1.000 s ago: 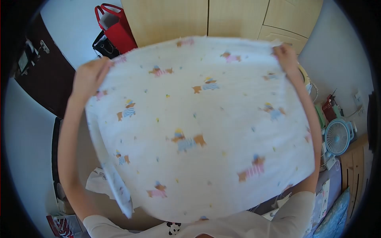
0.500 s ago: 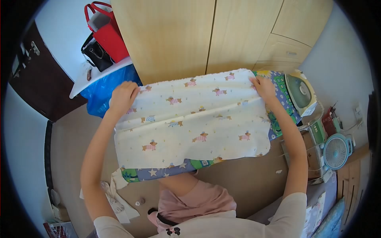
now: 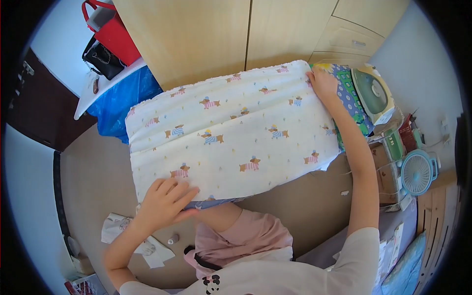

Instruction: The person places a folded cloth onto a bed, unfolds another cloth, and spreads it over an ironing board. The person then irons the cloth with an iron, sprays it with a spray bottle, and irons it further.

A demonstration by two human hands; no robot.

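Observation:
A white cloth (image 3: 236, 147) printed with dachshunds in striped jumpers lies spread over an ironing board (image 3: 346, 81) with a blue and green patterned cover. Some soft folds run across its upper half. My left hand (image 3: 167, 204) rests on the near left edge of the cloth, fingers spread and fairly flat. At the far right edge, my right hand (image 3: 324, 86) has its fingers closed on the cloth, the fingertips partly hidden. An iron (image 3: 374, 93) sits on the board's right end, just beyond my right hand.
Behind the board stands a wooden wardrobe (image 3: 196, 39). A red bag (image 3: 115, 37) and a black bag (image 3: 103, 60) are at the upper left, above blue plastic (image 3: 125, 101). To the right is a small blue fan (image 3: 417, 172). Pale fabric (image 3: 152, 248) and a small bottle (image 3: 173, 239) lie on the floor.
My left hand has left the cloth's far left edge and come down to the near left edge, its fingers now spread. My right hand stays at the far right edge. The cloth lies flatter.

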